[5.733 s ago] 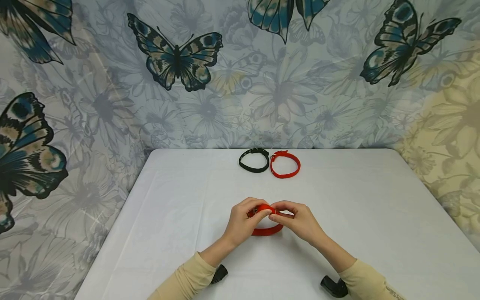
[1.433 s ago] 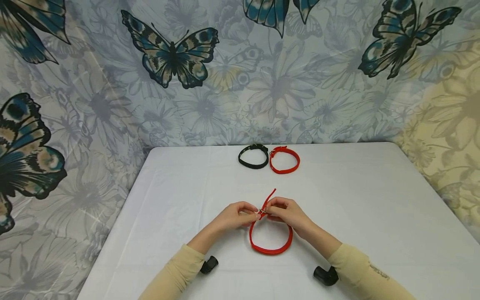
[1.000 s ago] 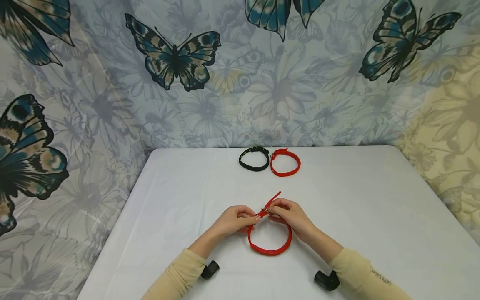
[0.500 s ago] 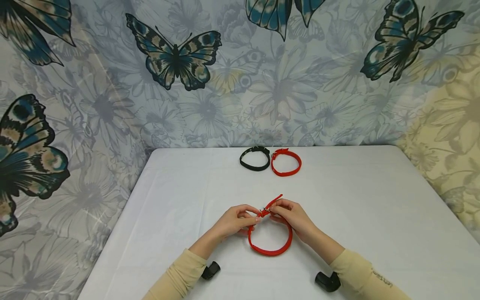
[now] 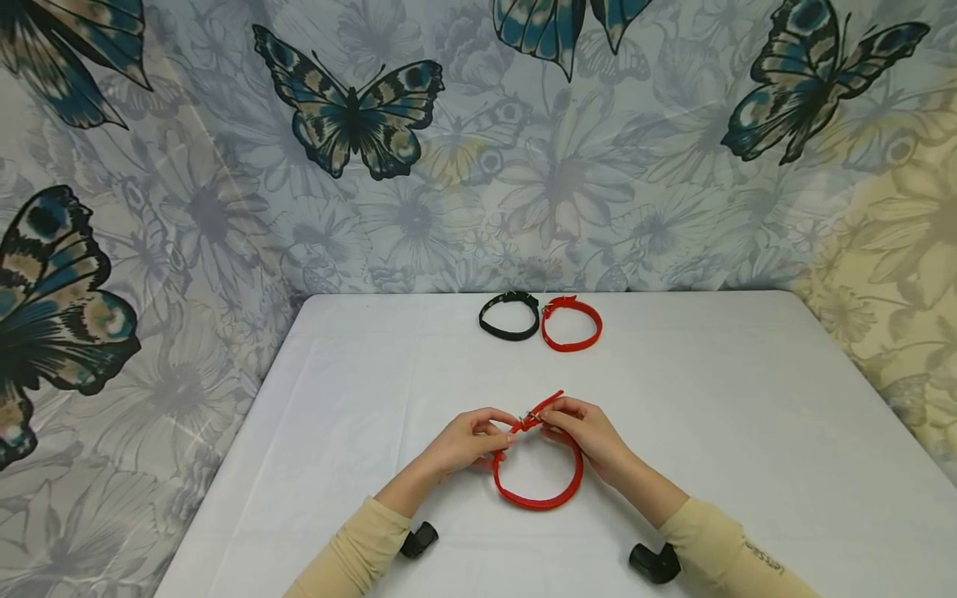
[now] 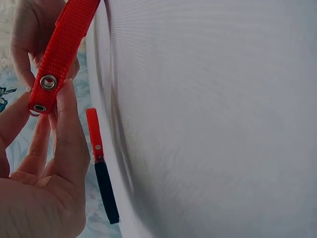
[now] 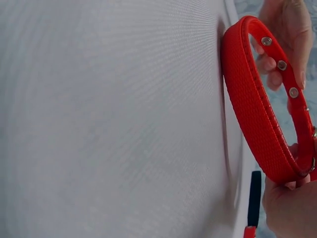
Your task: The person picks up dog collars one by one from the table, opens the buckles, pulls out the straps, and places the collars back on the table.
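Between the two hands, a red collar with metal eyelets and a buckle forms a loop standing at the white table. My left hand pinches the strap on the left side of the buckle. Thumb and fingers of my right hand pinch it by the buckle on the other side. A free strap end pokes up and to the right past the buckle. In the left wrist view the red strap shows eyelets close to the left fingertips. More eyelets line the inside of the collar in the right wrist view.
Toward the back of the white table lie a black collar and a second red collar, side by side. Behind them hangs a butterfly-patterned cloth. A black wrist device shows beside the right sleeve.
Earlier, both hands held the buckle part close together, covering much of it. Since then they have parted slightly, the loop shows whole, and the strap end sticks out, lately leaning further right.
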`<act>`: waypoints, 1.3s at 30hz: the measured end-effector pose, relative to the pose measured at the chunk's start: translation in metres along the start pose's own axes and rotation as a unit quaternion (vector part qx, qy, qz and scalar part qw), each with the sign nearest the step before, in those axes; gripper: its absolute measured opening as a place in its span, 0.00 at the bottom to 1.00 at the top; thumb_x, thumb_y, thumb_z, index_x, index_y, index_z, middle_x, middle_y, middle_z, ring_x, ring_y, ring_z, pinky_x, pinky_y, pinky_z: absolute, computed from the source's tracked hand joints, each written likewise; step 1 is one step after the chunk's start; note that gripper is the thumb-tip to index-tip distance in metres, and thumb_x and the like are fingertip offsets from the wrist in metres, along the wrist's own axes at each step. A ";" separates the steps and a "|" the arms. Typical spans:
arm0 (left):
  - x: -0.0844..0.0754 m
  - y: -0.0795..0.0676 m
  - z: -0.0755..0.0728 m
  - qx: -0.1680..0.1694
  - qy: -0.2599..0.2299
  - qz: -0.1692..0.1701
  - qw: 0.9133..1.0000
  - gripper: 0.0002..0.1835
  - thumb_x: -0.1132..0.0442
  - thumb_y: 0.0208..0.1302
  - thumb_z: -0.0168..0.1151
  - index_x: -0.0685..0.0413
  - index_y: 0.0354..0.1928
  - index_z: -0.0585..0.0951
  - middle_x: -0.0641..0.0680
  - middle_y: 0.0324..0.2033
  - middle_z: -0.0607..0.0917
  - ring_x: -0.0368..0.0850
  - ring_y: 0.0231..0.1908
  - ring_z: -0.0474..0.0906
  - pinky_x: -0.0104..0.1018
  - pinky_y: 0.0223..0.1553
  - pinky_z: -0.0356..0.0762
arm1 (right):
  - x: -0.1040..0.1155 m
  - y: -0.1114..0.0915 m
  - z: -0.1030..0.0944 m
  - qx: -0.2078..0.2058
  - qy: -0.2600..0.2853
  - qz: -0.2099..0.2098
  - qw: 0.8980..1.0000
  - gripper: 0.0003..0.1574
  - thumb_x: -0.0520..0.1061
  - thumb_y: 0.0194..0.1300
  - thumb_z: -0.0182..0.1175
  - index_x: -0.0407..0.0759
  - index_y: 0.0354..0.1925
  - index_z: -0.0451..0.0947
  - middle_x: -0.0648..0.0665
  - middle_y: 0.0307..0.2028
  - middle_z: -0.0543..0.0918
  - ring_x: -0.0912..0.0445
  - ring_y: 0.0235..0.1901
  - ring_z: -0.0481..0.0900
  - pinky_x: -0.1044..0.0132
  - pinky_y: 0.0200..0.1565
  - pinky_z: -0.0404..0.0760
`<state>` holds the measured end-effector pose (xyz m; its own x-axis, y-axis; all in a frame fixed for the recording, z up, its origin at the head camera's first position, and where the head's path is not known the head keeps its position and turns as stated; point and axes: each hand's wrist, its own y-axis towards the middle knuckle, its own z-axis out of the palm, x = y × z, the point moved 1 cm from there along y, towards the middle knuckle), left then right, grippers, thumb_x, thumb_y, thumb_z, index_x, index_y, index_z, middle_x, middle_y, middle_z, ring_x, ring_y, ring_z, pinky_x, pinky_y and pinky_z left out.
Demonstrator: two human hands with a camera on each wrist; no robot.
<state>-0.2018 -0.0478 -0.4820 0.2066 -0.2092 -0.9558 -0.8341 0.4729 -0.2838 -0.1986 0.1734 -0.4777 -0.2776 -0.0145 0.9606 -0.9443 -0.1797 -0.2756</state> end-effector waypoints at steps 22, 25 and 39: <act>-0.008 0.005 0.000 -0.062 0.046 0.040 0.996 0.11 0.56 0.56 0.73 0.55 0.36 0.86 0.61 0.30 0.87 0.38 0.25 0.79 0.39 0.33 0.82 | 0.001 0.002 0.006 0.026 -0.007 -0.016 1.000 0.10 0.41 0.67 0.61 0.32 0.39 0.77 0.45 0.36 0.82 0.54 0.39 0.81 0.64 0.47 0.82; -0.008 0.005 0.001 -0.060 0.047 0.044 0.996 0.10 0.57 0.56 0.73 0.55 0.35 0.86 0.60 0.29 0.86 0.38 0.24 0.78 0.40 0.33 0.82 | 0.001 0.002 0.006 0.023 -0.008 -0.016 1.000 0.09 0.40 0.66 0.61 0.33 0.39 0.77 0.45 0.37 0.82 0.54 0.39 0.81 0.64 0.47 0.82; -0.005 0.004 0.000 -0.056 0.070 0.051 0.995 0.11 0.59 0.59 0.70 0.52 0.43 0.86 0.51 0.23 0.82 0.37 0.22 0.75 0.32 0.28 0.75 | 0.001 0.001 0.005 -0.034 0.006 0.008 0.999 0.16 0.42 0.68 0.60 0.31 0.47 0.77 0.44 0.39 0.83 0.55 0.40 0.82 0.63 0.46 0.82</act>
<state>-0.2061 -0.0445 -0.4784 0.0500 -0.2863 -0.9568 -0.9006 0.4011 -0.1671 -0.1991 0.1682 -0.4769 -0.2949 -0.0054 0.9555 -0.9493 -0.1120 -0.2936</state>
